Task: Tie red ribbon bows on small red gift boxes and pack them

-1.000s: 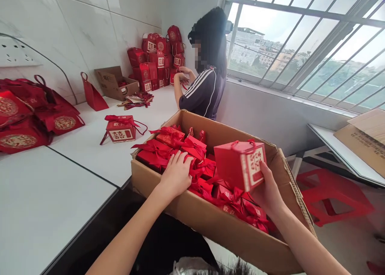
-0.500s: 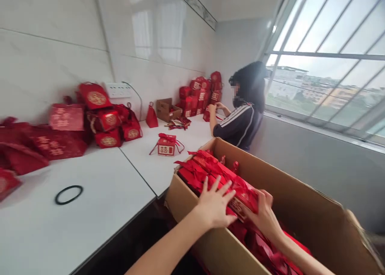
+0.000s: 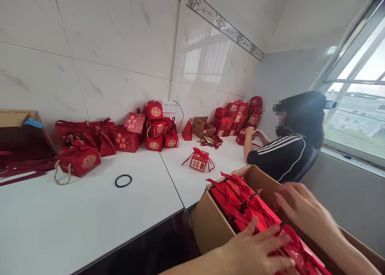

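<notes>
A cardboard box (image 3: 210, 223) sits at the lower right, packed with several red ribboned gift boxes (image 3: 240, 202). My left hand (image 3: 255, 253) lies flat on the red boxes at the near side, fingers spread. My right hand (image 3: 303, 212) hovers over the far side of the packed boxes, fingers apart and blurred, holding nothing. A single red gift box with a bow (image 3: 198, 162) stands on the white table (image 3: 90, 218) beyond the carton.
A person in a dark striped jacket (image 3: 282, 156) works at the table's far end by stacked red boxes (image 3: 240, 114). Red gift bags (image 3: 132, 134) line the wall. A black ring (image 3: 123, 181) lies on the table. An open brown carton (image 3: 200, 126) stands behind.
The view has swung left and up. My right hand has let go of the red box it carried into the carton and lifted off. My left hand stays pressed on the packed boxes.
</notes>
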Available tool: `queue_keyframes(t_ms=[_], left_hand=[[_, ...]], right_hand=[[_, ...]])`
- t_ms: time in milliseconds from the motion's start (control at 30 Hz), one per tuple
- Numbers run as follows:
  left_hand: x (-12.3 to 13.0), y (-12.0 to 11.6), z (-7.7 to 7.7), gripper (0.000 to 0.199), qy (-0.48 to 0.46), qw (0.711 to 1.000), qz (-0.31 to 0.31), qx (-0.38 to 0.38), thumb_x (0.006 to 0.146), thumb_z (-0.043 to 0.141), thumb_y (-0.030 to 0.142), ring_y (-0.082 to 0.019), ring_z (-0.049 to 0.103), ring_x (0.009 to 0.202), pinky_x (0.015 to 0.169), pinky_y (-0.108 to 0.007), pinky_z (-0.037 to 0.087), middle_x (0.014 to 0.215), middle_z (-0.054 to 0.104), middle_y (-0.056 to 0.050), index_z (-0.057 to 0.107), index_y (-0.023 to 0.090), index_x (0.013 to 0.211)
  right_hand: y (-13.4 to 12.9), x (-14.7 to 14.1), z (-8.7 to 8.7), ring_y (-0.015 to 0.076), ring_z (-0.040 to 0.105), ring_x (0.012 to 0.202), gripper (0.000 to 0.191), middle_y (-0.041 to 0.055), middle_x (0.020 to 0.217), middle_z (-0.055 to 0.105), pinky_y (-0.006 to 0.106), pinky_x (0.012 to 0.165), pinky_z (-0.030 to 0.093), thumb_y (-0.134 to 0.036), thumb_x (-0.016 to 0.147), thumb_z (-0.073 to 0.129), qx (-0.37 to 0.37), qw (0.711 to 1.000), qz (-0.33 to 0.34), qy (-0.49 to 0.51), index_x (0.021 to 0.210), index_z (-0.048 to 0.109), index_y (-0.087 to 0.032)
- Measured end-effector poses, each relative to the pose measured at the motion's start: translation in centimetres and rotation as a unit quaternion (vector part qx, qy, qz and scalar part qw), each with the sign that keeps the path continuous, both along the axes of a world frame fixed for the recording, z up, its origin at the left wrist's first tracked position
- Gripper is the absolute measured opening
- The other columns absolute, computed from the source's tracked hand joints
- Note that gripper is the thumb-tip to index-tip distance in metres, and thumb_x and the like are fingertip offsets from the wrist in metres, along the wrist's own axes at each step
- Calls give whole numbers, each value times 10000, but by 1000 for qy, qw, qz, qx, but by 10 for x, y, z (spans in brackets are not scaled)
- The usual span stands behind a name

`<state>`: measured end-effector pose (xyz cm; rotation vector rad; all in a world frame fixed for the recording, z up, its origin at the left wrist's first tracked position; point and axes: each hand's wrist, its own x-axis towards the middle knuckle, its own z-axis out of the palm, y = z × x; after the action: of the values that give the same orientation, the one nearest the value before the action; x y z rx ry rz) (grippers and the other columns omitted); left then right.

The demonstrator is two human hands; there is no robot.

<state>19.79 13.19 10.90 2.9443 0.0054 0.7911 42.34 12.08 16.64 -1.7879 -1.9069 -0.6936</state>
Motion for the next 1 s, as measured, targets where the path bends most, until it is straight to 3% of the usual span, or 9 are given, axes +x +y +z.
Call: queue_keyframes(t_ms=[133, 233, 333, 433, 600, 733, 867, 933, 1000], left_hand=[[-20, -5, -23, 288, -103, 988, 22, 110, 902, 367, 318, -199, 203, 1355, 1119, -443, 149, 1346, 451, 0, 604, 285, 1062], [-45, -3, -35, 232, -144, 984, 65, 85, 881, 425, 330, -170, 303, 1312, 1131, -397, 147, 1192, 578, 13, 644, 262, 915], [-75, -3, -43, 161, -159, 978, 130, 20, 851, 475, 290, -141, 397, 1244, 1120, -338, 210, 1101, 616, 9, 624, 230, 839], [-101, -8, -50, 96, -170, 968, 186, -26, 802, 512, 209, -137, 465, 1171, 1051, -288, 335, 1051, 630, 4, 603, 221, 831], [-132, -24, -46, 191, -171, 937, 265, -152, 709, 521, 82, -158, 525, 1078, 909, -241, 457, 1002, 627, -41, 601, 199, 837], [-138, -22, -41, 283, -211, 851, 374, -302, 737, 470, 90, -179, 510, 1088, 950, -326, 441, 1139, 537, -87, 563, 201, 981], [-145, 2, -52, 438, -301, 762, 470, -329, 760, 486, 170, -244, 380, 1229, 1049, -471, 306, 1279, 411, -140, 412, 177, 1192], [-155, 13, -60, 539, -329, 726, 491, -351, 774, 507, 256, -258, 347, 1254, 1056, -487, 278, 1315, 367, -162, 311, 154, 1265], [-168, 19, -63, 586, -354, 681, 508, -391, 795, 490, 350, -254, 354, 1251, 1053, -471, 282, 1324, 355, -168, 256, 139, 1289]], right_hand=[[110, -67, -8, 233, 540, 993, 249, 131, 1022, 533, 387, 938, 403, -341, 817, 476, -175, 976, 126, 26, 949, 574, -155], [182, -106, -26, 273, 410, 1193, 519, 167, 1218, 439, 388, 1011, 319, -301, 700, 631, -291, 948, 109, 72, 1166, 482, -129], [227, -127, -40, 310, 305, 1275, 773, 197, 1293, 374, 413, 1015, 298, -324, 642, 677, -327, 936, 85, 94, 1298, 334, -102], [249, -135, -46, 298, 422, 1197, 832, 229, 1288, 363, 387, 960, 359, -332, 668, 641, -366, 921, 58, 118, 1343, 235, -65], [244, -161, -40, 344, 543, 1041, 835, 257, 1211, 392, 408, 835, 426, -462, 671, 620, -395, 909, 22, 134, 1312, 265, -61], [197, -216, -38, 369, 548, 1034, 823, 263, 1208, 384, 429, 816, 427, -589, 704, 524, -378, 914, 4, 145, 1294, 257, -82], [139, -267, -40, 360, 576, 991, 858, 262, 1115, 478, 447, 823, 422, -653, 717, 481, -406, 899, 97, 128, 1303, 236, -75], [120, -278, -37, 324, 627, 862, 857, 221, 1015, 550, 436, 735, 462, -683, 726, 444, -461, 860, 157, 155, 1311, 210, -102], [112, -279, -31, 260, 645, 655, 832, 145, 854, 603, 389, 593, 489, -702, 754, 371, -534, 793, 213, 200, 1321, 170, -129]])
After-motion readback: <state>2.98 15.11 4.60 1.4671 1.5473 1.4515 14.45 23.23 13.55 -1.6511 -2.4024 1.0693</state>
